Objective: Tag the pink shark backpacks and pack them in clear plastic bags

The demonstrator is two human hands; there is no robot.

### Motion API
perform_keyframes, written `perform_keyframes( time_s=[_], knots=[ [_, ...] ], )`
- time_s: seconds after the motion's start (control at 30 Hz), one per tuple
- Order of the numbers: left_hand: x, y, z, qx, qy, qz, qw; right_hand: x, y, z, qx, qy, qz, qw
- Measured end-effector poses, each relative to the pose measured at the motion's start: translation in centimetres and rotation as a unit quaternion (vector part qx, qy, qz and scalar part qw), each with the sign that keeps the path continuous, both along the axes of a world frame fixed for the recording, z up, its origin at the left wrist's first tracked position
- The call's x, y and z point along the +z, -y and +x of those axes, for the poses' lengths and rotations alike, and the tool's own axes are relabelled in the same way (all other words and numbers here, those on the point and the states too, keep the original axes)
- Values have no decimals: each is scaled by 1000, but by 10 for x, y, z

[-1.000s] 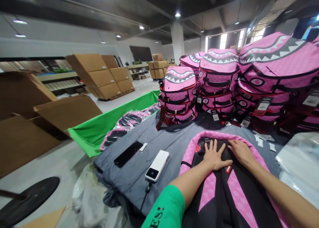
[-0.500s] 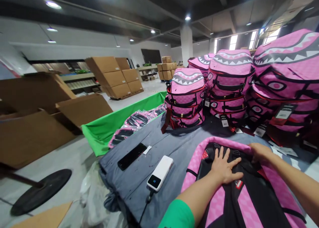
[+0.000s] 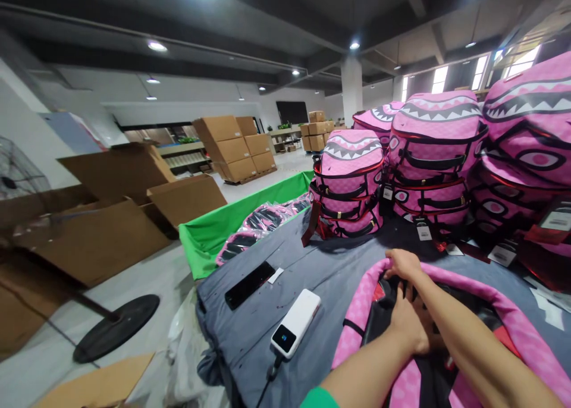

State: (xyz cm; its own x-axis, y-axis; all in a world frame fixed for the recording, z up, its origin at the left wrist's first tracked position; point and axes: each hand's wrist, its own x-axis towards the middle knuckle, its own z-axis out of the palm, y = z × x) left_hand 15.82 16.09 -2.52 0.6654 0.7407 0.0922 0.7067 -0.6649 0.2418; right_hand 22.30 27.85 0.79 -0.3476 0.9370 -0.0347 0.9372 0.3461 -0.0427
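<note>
a pink and black backpack lies at four o'clock in the view, on a worktop covered in grey cloth, its black strap side facing up. the right hand is at the bag's pink rim, its grip narrow and holding that edge. the left hand, at six o'clock from the right one, rests against the black panel; its fingers are partly shaded and hidden, so i cannot tell how wide its grip is. at nine o'clock from the left hand is a white power bank with a black cable, and a black phone lies at ten o'clock from that. stacked pink backpacks stand at eleven o'clock from the right hand.
</note>
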Motion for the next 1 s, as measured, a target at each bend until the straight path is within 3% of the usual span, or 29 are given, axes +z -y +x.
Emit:
perform_keyframes(
  time_s=[0.13,0.2,0.33,0.43,0.53,0.6,0.63,0.7,0.73,0.77,0.83,1.0],
  knots=[
    [-2,-24,10,-17,-24,28,999,1,19,11,21,-28,69,997],
    [-1,-29,15,2,-10,28,1000,5,53,27,50,-40,93,994],
    [2,-28,18,37,41,17,998,3,152,71,96,-55,134,985],
    [13,-28,13,85,86,9,993,-11,202,88,51,-21,165,985],
    [34,-17,1,96,111,-4,989,-30,214,84,-8,5,127,992],
    [51,7,-13,36,117,-26,992,-40,210,78,-18,-5,113,993],
    [60,23,-21,-24,116,-40,992,-43,208,75,-21,-11,108,994],
    [73,61,-37,-179,105,-65,976,-46,204,71,-25,-21,103,994],
    [77,80,-43,-295,89,-58,949,-46,203,70,-26,-26,105,994],
    [77,96,-48,-365,74,-34,928,-46,203,69,-28,-32,108,993],
    [67,116,-50,-444,33,13,895,-45,202,67,-35,-43,121,991],
    [15,121,-36,-435,-34,26,899,-33,211,65,-67,-94,164,980]
  ],
)
